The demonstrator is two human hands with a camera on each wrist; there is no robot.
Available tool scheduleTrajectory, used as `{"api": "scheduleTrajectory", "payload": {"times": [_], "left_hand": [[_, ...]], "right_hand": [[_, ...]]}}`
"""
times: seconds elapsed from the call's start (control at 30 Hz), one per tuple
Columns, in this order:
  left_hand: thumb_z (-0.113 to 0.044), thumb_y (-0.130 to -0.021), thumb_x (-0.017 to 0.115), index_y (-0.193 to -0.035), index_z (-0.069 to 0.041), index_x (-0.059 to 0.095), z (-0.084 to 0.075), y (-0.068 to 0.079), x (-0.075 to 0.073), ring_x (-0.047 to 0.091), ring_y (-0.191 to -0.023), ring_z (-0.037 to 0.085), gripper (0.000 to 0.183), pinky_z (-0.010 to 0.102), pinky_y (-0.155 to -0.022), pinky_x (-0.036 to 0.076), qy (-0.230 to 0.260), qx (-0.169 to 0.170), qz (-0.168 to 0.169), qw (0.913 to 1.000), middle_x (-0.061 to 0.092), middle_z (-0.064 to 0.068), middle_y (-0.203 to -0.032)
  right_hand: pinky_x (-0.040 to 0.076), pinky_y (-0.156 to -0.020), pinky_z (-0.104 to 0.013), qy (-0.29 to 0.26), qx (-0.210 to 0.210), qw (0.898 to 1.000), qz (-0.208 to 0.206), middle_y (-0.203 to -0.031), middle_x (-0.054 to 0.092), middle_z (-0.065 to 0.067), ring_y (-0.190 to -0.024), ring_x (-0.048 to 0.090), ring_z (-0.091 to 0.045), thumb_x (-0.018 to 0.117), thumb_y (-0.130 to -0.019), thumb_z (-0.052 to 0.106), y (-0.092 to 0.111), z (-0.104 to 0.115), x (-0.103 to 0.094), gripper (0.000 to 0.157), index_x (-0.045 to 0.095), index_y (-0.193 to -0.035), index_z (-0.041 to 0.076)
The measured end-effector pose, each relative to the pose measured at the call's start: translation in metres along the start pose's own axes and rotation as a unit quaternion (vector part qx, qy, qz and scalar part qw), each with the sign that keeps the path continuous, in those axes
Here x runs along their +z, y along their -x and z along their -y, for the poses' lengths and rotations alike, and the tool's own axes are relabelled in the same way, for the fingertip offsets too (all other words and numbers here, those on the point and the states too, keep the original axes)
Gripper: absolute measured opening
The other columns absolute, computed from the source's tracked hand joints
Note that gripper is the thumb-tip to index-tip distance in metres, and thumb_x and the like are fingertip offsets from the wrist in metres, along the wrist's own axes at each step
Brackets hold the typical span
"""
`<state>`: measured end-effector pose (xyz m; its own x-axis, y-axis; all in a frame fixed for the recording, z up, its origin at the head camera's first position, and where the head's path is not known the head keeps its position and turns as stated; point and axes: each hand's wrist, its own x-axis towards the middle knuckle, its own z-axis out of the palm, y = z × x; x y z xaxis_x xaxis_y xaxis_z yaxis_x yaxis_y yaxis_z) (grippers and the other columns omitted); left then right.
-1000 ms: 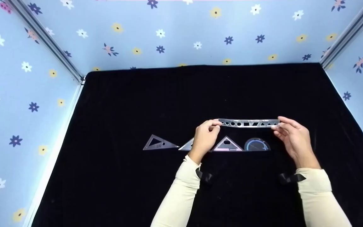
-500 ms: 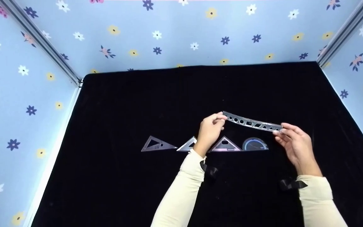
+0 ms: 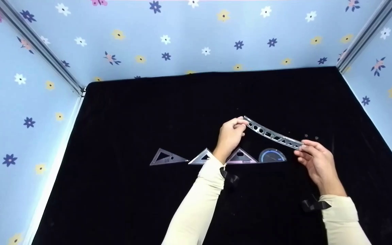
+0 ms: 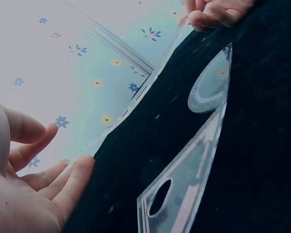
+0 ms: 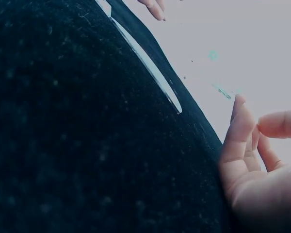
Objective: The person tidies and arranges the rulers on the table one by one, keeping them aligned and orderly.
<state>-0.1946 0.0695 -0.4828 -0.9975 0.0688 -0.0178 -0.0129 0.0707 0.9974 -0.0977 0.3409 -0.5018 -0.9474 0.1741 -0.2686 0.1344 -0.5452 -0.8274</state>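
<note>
A clear ruler (image 3: pixel 271 134) with shaped cut-outs is held above the black cloth, bowed and slanting down to the right in the head view. My left hand (image 3: pixel 230 134) pinches its upper left end; my right hand (image 3: pixel 318 163) pinches the lower right end. Below it lie a clear protractor (image 3: pixel 273 156) with blue markings and a set square (image 3: pixel 241 157) with a pink edge. A second set square (image 3: pixel 201 157) is partly covered by my left wrist. Furthest left lies a long narrow set square (image 3: pixel 165 157). In the left wrist view the protractor (image 4: pixel 208 90) shows beyond the pink-edged set square (image 4: pixel 179 189).
Black cloth (image 3: pixel 148 112) covers the table top. Flowered blue panels (image 3: pixel 189 37) stand at the back and sides, with metal posts (image 3: pixel 39 44) at the corners. A black strap (image 3: pixel 315 205) sits at each wrist.
The ruler has gone from nearly level to slanting, its left end raised by my left hand and its right end lowered by my right. The flat pieces on the cloth stay in place.
</note>
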Motion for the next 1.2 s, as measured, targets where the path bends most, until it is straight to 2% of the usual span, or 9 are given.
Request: {"api": "scheduleTrajectory", "payload": {"times": [0.33, 0.57, 0.7, 0.8, 0.9, 0.97, 1.03, 1.2], "left_hand": [[-0.001, -0.090, 0.063, -0.094, -0.004, 0.078, -0.003, -0.009, 0.011, 0.070, -0.090, 0.035, 0.016, 0.022, -0.066, 0.055, 0.005, 0.005, 0.004, 1.0000, 0.067, 0.012, -0.127], [0.000, -0.090, 0.062, -0.094, -0.003, 0.078, -0.005, -0.016, 0.021, 0.068, -0.083, 0.011, 0.016, 0.024, -0.068, 0.056, 0.016, 0.001, 0.012, 0.9998, 0.066, 0.015, -0.128], [0.000, -0.090, 0.062, -0.096, -0.001, 0.077, -0.006, -0.021, 0.028, 0.065, -0.081, 0.006, 0.016, 0.024, -0.067, 0.056, 0.026, -0.001, 0.018, 0.9995, 0.065, 0.016, -0.129], [0.001, -0.090, 0.062, -0.096, -0.001, 0.077, -0.004, -0.022, 0.031, 0.067, -0.083, 0.011, 0.017, 0.024, -0.066, 0.056, 0.027, -0.004, 0.015, 0.9995, 0.066, 0.016, -0.129], [0.002, -0.090, 0.061, -0.096, -0.001, 0.077, -0.004, -0.023, 0.034, 0.070, -0.088, 0.023, 0.017, 0.024, -0.066, 0.056, 0.023, -0.007, 0.015, 0.9996, 0.065, 0.017, -0.129], [0.001, -0.090, 0.062, -0.096, -0.001, 0.077, -0.005, -0.024, 0.035, 0.071, -0.090, 0.029, 0.017, 0.023, -0.066, 0.056, 0.012, -0.008, 0.016, 0.9998, 0.065, 0.017, -0.130], [0.000, -0.090, 0.063, -0.097, -0.002, 0.078, -0.006, -0.025, 0.036, 0.071, -0.091, 0.030, 0.017, 0.023, -0.066, 0.055, -0.009, -0.003, 0.017, 0.9998, 0.066, 0.015, -0.129], [-0.007, -0.089, 0.066, -0.096, -0.010, 0.080, -0.011, -0.030, 0.036, 0.069, -0.100, 0.013, 0.015, 0.019, -0.081, 0.051, -0.099, 0.027, 0.013, 0.9947, 0.070, 0.007, -0.124]], "right_hand": [[0.053, -0.053, -0.023, 0.034, 0.000, 0.999, -0.013, -0.082, 0.069, -0.008, -0.066, 0.071, -0.018, 0.059, -0.095, -0.006, 0.005, 0.003, -0.004, 0.016, 0.071, -0.099, 0.003], [0.051, -0.050, -0.021, 0.052, -0.001, 0.998, -0.022, -0.080, 0.069, -0.008, -0.061, 0.069, -0.016, 0.059, -0.093, -0.009, 0.009, 0.005, -0.008, 0.019, 0.071, -0.094, 0.005], [0.052, -0.052, -0.022, 0.060, -0.005, 0.998, -0.023, -0.079, 0.070, -0.009, -0.063, 0.069, -0.017, 0.059, -0.093, -0.010, 0.011, 0.006, -0.011, 0.018, 0.070, -0.092, 0.005], [0.052, -0.054, -0.022, 0.078, -0.007, 0.997, -0.015, -0.080, 0.071, -0.009, -0.065, 0.069, -0.016, 0.060, -0.092, -0.009, 0.011, 0.006, -0.013, 0.016, 0.069, -0.093, 0.004], [0.052, -0.053, -0.021, 0.108, -0.009, 0.994, 0.003, -0.080, 0.072, -0.008, -0.065, 0.068, -0.015, 0.062, -0.092, -0.008, 0.012, 0.006, -0.017, 0.013, 0.068, -0.094, 0.004], [0.051, -0.052, -0.021, 0.130, -0.012, 0.991, 0.019, -0.080, 0.072, -0.008, -0.065, 0.067, -0.014, 0.063, -0.092, -0.007, 0.012, 0.005, -0.020, 0.012, 0.068, -0.095, 0.004], [0.050, -0.051, -0.021, 0.145, -0.018, 0.989, 0.035, -0.080, 0.072, -0.009, -0.065, 0.066, -0.014, 0.064, -0.092, -0.007, 0.012, 0.005, -0.023, 0.011, 0.068, -0.095, 0.003], [0.050, -0.051, -0.021, 0.170, -0.030, 0.983, 0.066, -0.081, 0.073, -0.011, -0.065, 0.066, -0.014, 0.067, -0.090, -0.008, 0.010, 0.004, -0.027, 0.009, 0.067, -0.096, -0.001]]}}
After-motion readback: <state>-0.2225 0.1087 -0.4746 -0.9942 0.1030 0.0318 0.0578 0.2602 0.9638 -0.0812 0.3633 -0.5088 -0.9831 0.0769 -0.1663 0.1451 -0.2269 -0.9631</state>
